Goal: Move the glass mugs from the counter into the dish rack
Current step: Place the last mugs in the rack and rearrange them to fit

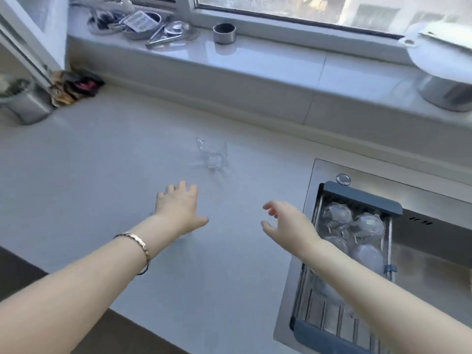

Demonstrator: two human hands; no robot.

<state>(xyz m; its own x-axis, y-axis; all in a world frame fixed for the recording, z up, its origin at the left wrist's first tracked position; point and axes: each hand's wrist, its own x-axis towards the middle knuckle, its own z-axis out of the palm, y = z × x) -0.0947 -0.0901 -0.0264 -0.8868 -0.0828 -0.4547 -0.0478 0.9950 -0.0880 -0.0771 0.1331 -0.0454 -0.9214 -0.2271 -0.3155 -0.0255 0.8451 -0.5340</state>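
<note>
Clearly seen mug: one clear faceted glass mug (213,155) is standing alone on the pale grey counter (102,175), past both hands and touching neither; its outline is blurring into the surface.
Room around it: bare counter is lying open on every side of the mug, with the raised white window ledge (255,80) running behind it and the steel sink rim (310,200) off to its right.
Left hand: the left hand (178,208) is hovering palm down with fingers spread wide, holding nothing, near the mug; a rose-gold bracelet (139,247) is circling its wrist.
Right hand: the right hand (287,223) is hanging loosely open, fingers curling, empty, just beside the rack's left edge.
Rack: the slatted steel dish rack with dark blue end bars (357,198) is sitting across the sink, holding several clear glass mugs (357,226); the right forearm is covering part of it and glare is making their count hard to tell.
Frame edges: a white appliance (444,62) at right is being cut off.
</note>
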